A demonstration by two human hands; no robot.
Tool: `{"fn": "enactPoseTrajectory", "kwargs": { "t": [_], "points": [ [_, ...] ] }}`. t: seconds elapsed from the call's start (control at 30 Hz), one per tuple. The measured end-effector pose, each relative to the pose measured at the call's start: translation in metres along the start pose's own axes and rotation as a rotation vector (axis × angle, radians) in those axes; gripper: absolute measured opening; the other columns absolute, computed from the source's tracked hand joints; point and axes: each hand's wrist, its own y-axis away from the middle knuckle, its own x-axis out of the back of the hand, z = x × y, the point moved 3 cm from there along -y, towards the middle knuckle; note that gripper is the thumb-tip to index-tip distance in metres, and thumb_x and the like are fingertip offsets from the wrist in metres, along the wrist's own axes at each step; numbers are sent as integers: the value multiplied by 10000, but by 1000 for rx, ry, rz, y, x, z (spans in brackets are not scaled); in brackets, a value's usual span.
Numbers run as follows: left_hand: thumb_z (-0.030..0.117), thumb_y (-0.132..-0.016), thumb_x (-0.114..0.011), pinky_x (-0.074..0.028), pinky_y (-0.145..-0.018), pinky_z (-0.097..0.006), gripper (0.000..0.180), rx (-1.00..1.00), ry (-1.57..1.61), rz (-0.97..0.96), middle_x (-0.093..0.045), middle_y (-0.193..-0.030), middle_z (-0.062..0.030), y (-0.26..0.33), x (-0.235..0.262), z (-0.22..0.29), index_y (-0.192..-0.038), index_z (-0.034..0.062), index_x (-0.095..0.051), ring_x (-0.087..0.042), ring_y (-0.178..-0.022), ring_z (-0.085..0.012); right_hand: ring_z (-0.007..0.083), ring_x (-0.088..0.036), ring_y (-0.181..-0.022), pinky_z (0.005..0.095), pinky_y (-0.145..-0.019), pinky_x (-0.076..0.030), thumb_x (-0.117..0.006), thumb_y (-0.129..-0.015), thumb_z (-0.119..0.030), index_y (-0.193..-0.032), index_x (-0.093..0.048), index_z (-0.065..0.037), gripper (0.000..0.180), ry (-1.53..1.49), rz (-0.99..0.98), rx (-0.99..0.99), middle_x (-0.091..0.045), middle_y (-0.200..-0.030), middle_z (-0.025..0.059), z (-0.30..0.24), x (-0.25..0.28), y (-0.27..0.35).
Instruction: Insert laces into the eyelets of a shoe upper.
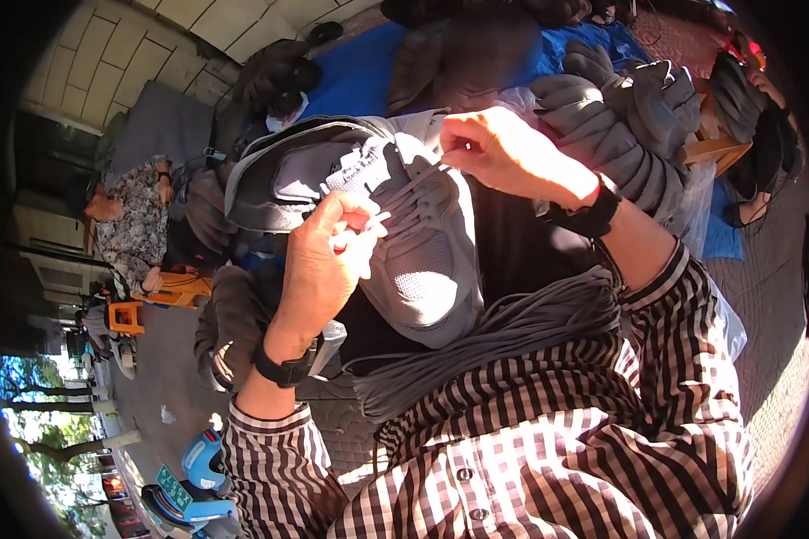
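A grey mesh sneaker (427,283) rests on my lap, toe toward me, its eyelets partly threaded with a grey shoelace (412,190). My left hand (326,256) is closed beside the sneaker's left edge, pinching a pale lace end between thumb and fingers. On the far right side of the shoe, my right hand (512,154) pinches the lace, drawn taut up from the eyelets. Behind my left hand, the shoe's grey opening and collar (261,193) show, partly covered. A thick bundle of loose grey shoelaces (530,328) lies across my lap, nearest my right forearm.
Heaps of grey shoes (611,135) lie ahead on a blue sheet (355,76), some near clear plastic. At left, a person in a patterned top (135,220) sits by an orange stool (178,289). A blue scooter (202,463) stands at lower left; another person's legs (764,162) show at far right.
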Motion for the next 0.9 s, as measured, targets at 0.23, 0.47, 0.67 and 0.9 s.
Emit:
{"fn": "enactPoseTrajectory", "kwargs": {
  "t": [0.23,0.47,0.67,0.9],
  "points": [
    [-41,-849,-603,-418,-514,-174,121,133,94,-119,-613,-823,-14,-3,6,5,-945,32,-593,-514,-600,-36,296,-573,-608,346,-570,-445,-611,-847,-95,-805,-541,-4,122,-51,-10,-82,-571,-667,142,25,24,20],
    [-101,-818,-563,-434,-556,-206,206,-53,-58,-51,-616,-817,-18,-11,2,-3,-998,-5,-586,-554,-656,-65,324,-540,-606,364,-564,-438,-605,-798,-56,-779,-513,-3,107,163,72,-4,-552,-679,151,26,60,21],
    [-146,-785,-530,-470,-612,-229,320,-168,-292,20,-599,-908,-56,-25,13,-17,-1055,12,-599,-584,-697,-95,329,-520,-605,371,-568,-433,-617,-800,-71,-781,-510,-2,128,206,55,-14,-541,-677,151,28,63,27],
    [-99,-784,-539,-473,-640,-293,191,-315,-533,-8,-593,-852,-94,-33,7,-16,-932,-5,-613,-605,-694,-194,338,-518,-619,359,-574,-431,-587,-821,-53,-805,-504,-28,88,360,67,31,-525,-672,140,55,101,22]
  ]
}}
